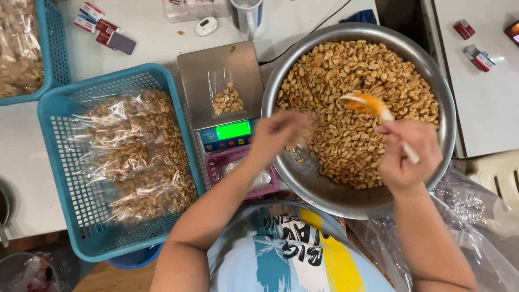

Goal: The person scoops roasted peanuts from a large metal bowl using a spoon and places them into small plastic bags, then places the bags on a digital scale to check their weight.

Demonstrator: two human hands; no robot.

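A big steel bowl (440, 97) full of roasted peanuts (357, 81) sits in front of me. My right hand (405, 157) grips a white-handled orange spoon (367, 104) over the nuts. My left hand (281, 132) is at the bowl's left rim, blurred, fingers closed on a small clear bag with some peanuts. A small clear bag of peanuts (227, 97) lies on the steel pan of a digital scale (200, 81) with a lit green display (233, 130).
A blue mesh basket (59, 162) at left holds several filled peanut bags (140, 157). Another blue basket (54, 48) is at the far left top. A pink tray (216, 165) sits below the scale. Small boxes, a mug (246, 13) and loose plastic bags (476, 227) lie around.
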